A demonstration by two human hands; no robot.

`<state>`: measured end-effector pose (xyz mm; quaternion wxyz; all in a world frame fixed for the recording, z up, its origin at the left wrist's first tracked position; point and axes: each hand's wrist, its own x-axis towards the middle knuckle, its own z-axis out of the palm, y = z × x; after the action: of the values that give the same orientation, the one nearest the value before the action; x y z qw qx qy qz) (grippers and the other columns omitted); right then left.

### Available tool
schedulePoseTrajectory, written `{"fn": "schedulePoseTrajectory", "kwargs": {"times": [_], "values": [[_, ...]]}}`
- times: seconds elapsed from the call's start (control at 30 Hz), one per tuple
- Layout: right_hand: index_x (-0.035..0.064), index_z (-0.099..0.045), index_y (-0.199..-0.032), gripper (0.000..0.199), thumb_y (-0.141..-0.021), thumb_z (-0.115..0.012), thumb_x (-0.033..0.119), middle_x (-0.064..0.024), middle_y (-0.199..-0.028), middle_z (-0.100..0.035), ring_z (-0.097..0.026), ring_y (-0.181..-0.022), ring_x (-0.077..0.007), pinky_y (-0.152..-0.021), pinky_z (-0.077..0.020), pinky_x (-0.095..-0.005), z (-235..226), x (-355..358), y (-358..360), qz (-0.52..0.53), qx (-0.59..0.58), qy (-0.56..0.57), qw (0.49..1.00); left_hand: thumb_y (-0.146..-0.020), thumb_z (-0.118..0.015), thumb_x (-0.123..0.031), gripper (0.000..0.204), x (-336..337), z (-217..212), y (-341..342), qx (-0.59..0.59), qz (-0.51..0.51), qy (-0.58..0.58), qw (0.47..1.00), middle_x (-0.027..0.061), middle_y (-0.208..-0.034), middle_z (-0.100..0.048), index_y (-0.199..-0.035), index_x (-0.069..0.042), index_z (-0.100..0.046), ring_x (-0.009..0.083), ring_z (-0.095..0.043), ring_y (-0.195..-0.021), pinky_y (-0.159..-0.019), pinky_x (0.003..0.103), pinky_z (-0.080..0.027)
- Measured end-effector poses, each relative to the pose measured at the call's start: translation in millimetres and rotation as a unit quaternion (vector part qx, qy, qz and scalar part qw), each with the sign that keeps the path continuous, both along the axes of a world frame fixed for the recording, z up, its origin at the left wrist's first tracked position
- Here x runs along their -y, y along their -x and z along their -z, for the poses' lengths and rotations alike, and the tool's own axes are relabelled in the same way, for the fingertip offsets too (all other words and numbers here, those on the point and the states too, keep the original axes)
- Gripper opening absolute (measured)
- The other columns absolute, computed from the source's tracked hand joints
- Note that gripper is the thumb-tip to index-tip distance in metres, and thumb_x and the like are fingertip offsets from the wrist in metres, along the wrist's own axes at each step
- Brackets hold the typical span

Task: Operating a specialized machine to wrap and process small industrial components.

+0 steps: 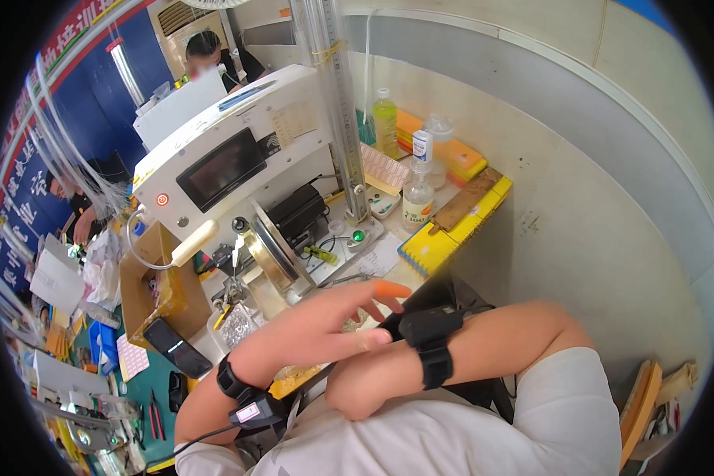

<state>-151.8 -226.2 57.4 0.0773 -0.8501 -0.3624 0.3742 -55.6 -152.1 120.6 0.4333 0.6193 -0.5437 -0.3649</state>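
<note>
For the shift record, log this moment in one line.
left hand: open, near right wrist's black strap | right hand: before white shirt, grip unclear | around: machine screen, phone, cardboard box

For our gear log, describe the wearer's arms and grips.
Short white sleeves; black wrist straps, each with a black box, the left box bearing a pale label and trailing a black cable. The left grip seems to have an orange fingertip cover.

Seen at ten o'clock: white machine housing (202, 144), black screen (222, 170); at twelve, yellow-green bottle (385, 127); at one, grey-banded pale wall (500, 59); at three, blue-edged yellow box (428, 247); at five, orange fingertip (393, 289), black wrist strap (434, 365), white shirt (452, 436); at eight, green mat (145, 379).
</note>
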Motion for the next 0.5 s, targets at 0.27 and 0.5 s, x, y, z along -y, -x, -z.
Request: {"fn": "schedulePoseTrajectory", "kwargs": {"times": [0.27,0.5], "values": [[-0.0013,-0.068,-0.081,0.031,-0.091,-0.076,0.028,-0.0101,-0.076,-0.067,-0.066,-0.068,-0.0259,-0.06,-0.0518,-0.043,25,30,-11,-0.055,0.219,-0.171,0.959,-0.086,-0.087,-0.033,0.049,28,-8,25,0.246,0.053,0.018,0.968,0.0191,-0.106,-0.071,-0.117,0.001,-0.069,0.0411,-0.069,-0.099,-0.087,0.047,-0.056],[0.0012,-0.069,-0.086,0.03,-0.094,-0.074,0.029,-0.0078,-0.073,-0.065,-0.063,-0.065,-0.0211,-0.056,-0.0491,-0.0408,25,13,-66,0.262,0.044,-0.466,0.844,-0.08,-0.086,-0.016,0.044,30,7,45,0.336,0.066,0.167,0.925,0.0143,-0.11,-0.069,-0.118,-0.003,-0.068,0.0354,-0.069,-0.102,-0.087,0.044,-0.057]]}}
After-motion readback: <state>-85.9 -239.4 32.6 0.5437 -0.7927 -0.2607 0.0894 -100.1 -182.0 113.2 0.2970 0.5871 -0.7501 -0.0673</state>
